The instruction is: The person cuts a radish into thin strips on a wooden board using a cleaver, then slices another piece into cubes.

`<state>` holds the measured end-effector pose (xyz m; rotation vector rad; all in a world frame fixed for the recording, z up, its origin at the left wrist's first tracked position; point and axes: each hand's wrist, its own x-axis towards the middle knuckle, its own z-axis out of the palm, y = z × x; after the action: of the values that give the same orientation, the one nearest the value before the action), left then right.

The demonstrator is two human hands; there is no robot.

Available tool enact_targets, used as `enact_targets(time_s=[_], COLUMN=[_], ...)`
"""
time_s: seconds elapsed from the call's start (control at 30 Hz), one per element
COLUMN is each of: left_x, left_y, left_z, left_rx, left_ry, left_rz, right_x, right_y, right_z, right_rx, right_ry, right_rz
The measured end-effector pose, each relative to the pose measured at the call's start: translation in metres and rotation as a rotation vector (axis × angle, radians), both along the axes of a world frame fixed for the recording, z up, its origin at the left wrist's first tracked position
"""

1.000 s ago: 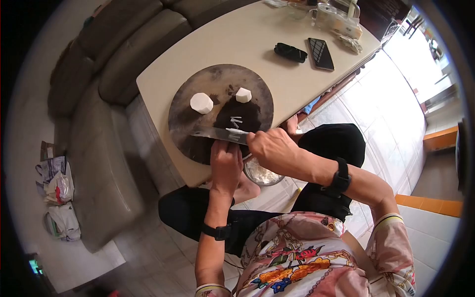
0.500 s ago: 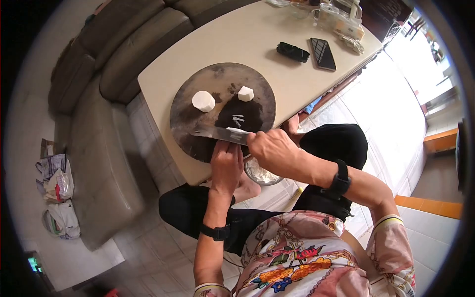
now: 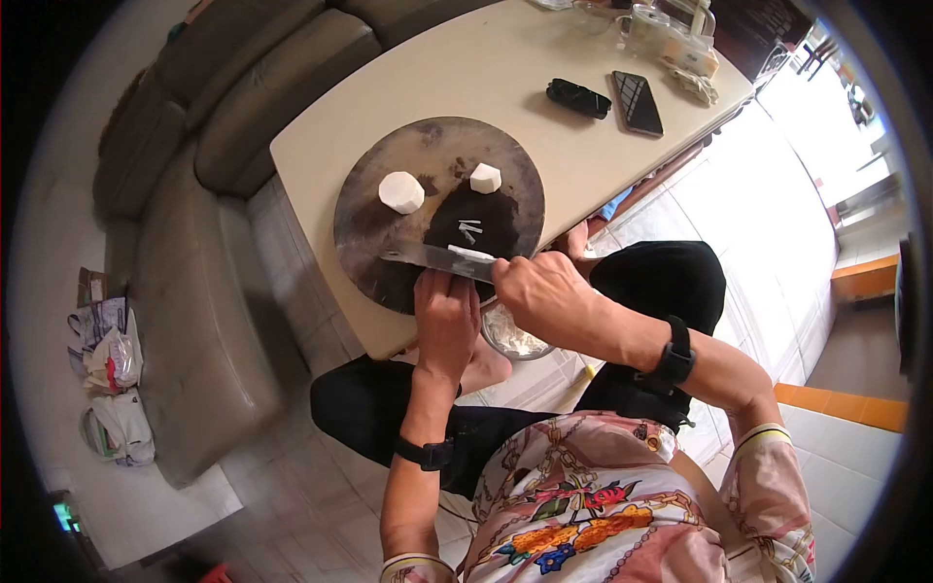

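Note:
My right hand (image 3: 544,291) grips the handle of a kitchen knife (image 3: 432,257), its wide blade lying across the near part of a round dark cutting board (image 3: 364,199). My left hand (image 3: 447,316) is closed, fingers bent against the near side of the blade; whatever lies under them is hidden. Just beyond the blade shows a white slice (image 3: 470,252). A few thin white strips (image 3: 469,229) lie farther up on the wet part of the board. Two peeled white vegetable chunks rest there too, a larger round chunk (image 3: 401,192) and a smaller angular chunk (image 3: 485,178).
The board stands on a cream table (image 3: 321,131). A phone (image 3: 638,103) and a black case-like object (image 3: 578,98) lie toward its far right. Below the table edge is a bowl of white pieces (image 3: 512,335). A grey sofa (image 3: 199,321) runs along the left.
The knife and both hands have shifted very slightly. A strip near the blade lies a little differently. Both white chunks stay where they were on the board.

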<state>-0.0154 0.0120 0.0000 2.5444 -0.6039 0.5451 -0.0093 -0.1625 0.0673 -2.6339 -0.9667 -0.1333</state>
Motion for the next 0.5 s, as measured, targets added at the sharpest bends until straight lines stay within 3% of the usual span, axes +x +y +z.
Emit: enact_targets(time_s=[0.5], left_x=[-0.001], left_y=[0.002], left_z=[-0.001], left_rx=[-0.022], left_ry=[0.035], left_rz=[-0.014], right_x=[-0.004], right_y=[0.001], right_z=[0.003], right_rx=[0.011], right_ry=[0.005], right_rz=[0.0])
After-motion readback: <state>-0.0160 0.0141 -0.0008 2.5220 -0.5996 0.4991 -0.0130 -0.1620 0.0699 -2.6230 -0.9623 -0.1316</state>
